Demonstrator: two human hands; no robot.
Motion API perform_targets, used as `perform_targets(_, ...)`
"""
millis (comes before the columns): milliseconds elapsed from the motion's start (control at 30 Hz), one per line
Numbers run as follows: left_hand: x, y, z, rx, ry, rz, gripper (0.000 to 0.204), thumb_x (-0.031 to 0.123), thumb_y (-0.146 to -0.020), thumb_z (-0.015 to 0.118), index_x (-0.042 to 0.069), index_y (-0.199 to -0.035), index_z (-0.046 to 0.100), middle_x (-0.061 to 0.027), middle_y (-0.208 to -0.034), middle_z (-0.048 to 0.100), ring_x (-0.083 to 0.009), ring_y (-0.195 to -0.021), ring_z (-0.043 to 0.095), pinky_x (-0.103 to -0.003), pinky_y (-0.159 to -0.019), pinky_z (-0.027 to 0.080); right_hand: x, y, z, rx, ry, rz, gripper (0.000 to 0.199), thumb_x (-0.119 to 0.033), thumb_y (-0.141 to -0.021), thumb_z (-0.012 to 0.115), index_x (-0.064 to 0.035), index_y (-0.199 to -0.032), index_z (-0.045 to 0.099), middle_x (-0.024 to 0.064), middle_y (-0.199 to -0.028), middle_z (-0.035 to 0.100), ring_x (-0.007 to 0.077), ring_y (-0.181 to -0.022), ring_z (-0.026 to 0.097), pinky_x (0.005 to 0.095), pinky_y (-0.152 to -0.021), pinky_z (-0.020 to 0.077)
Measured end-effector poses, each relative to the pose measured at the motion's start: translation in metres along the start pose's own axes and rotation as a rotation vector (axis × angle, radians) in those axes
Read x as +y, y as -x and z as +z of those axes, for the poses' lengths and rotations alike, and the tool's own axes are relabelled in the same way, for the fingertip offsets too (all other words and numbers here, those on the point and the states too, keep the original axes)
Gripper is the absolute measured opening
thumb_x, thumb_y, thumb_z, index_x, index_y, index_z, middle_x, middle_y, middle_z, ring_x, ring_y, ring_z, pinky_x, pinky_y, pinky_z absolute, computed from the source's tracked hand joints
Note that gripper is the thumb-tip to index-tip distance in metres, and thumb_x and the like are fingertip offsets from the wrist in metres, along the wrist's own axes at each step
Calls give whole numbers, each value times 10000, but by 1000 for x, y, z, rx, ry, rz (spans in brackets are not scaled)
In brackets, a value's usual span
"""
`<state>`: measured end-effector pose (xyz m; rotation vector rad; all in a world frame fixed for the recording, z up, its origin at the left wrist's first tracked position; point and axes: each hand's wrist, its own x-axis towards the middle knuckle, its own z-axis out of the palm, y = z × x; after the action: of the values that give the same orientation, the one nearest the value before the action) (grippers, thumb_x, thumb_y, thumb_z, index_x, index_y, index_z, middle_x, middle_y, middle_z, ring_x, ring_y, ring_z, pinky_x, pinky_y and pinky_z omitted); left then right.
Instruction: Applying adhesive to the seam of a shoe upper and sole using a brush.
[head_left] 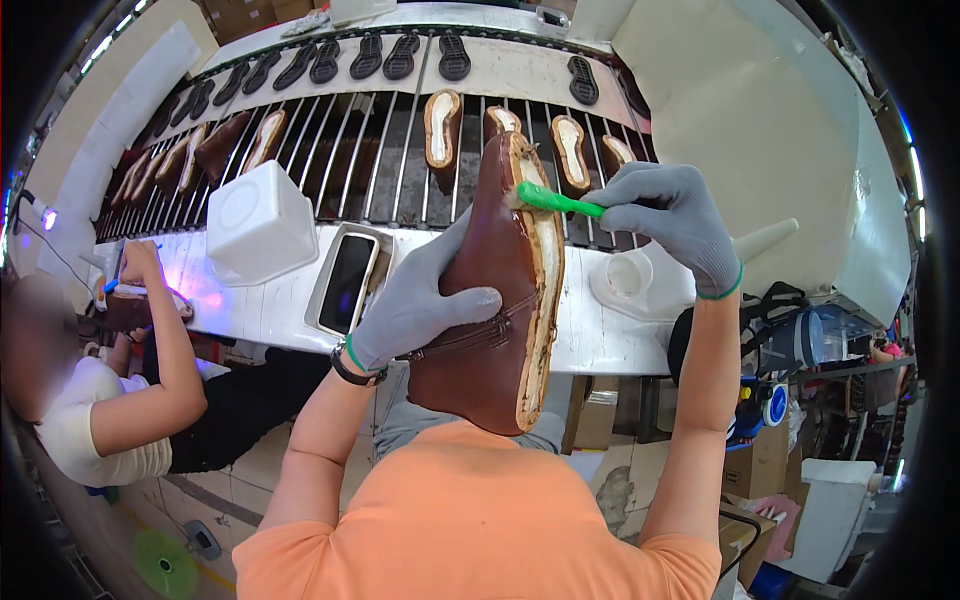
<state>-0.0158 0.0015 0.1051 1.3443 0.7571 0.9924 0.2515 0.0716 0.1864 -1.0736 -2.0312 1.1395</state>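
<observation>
Head view | left hand (415, 300) grips brown shoe (495, 290) | right hand (672, 220) grips green brush (555, 200), bristles hidden

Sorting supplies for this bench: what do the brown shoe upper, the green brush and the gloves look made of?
The brown shoe upper looks like smooth leather or imitation leather, with a soft sheen and a stitched seam. The green brush seems to be glossy moulded plastic. The grey gloves on the left hand and right hand look knitted, matte fabric.

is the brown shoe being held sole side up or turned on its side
On its side. The brown shoe is held in the left hand with its pale bottom edge facing right, where the right hand brings a green brush.
</observation>
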Motion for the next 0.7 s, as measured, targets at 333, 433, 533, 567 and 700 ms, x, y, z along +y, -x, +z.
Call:
perform_targets(333, -15, -2, -1, 61, 47, 25, 877, 380, -785, 720, -33, -1442, 310, -126, -1283, 547, -165, -1138, 531, -310, -999, 409, 12, 21, 4, -148, 115, -158, 214, -14, -717, 742, 8, -929, 735, 63, -720, 641, 97, -651, 558, 237, -575, 411)
perform_targets(433, -16, -2, 2, 97, 51, 41, 863, 394, -795, 710, -39, -1432, 320, -122, -1281, 543, -163, -1138, 526, -309, -993, 412, 17, 29, 11, -208, 56, -171, 223, -4, -705, 757, 13, -927, 733, 76, -733, 657, 120, -665, 588, 247, -585, 435)
perform_targets(533, -16, -3, 0, 125, 70, 59, 857, 399, -799, 710, -39, -1429, 326, -119, -1279, 543, -159, -1135, 526, -306, -992, 411, 18, 41, 22, -298, 8, -200, 233, -1, -697, 772, 15, -926, 731, 90, -745, 671, 142, -679, 617, 266, -600, 465)
perform_targets(567, -16, -3, -1, 127, 90, 64, 856, 403, -801, 709, -38, -1428, 328, -118, -1279, 543, -159, -1133, 526, -304, -992, 410, 15, 43, 21, -345, 22, -194, 232, 1, -693, 779, 10, -921, 735, 94, -745, 676, 154, -685, 636, 278, -618, 488)
perform_targets(700, -16, -4, 0, 129, 108, 69, 847, 413, -806, 703, -37, -1422, 336, -116, -1279, 542, -157, -1134, 524, -305, -992, 408, 12, 40, 21, -177, 134, -201, 212, -21, -728, 751, -16, -940, 742, 71, -744, 676, 129, -654, 612, 243, -601, 460)
